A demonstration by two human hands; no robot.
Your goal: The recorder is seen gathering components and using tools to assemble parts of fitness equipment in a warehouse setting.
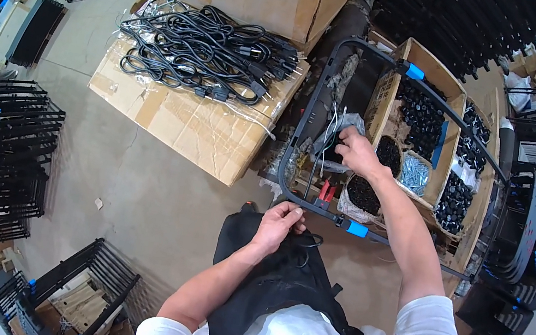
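A black tubular metal frame with blue clips lies across the bench in front of me. My right hand is at the mouth of a grey plastic bag inside the frame's left end. Its fingers are curled, and whatever they pinch is hidden. By the frame's near left corner my left hand is closed in a pinch, with its fingertips together just below the tube. What it holds, if anything, is too small to make out. A red-handled tool stands by the near tube, between my hands.
Wooden trays hold black plastic parts and silver screws. Coiled black power cords lie on a cardboard box to the left. Stacked black frames stand far left; more black parts are at right.
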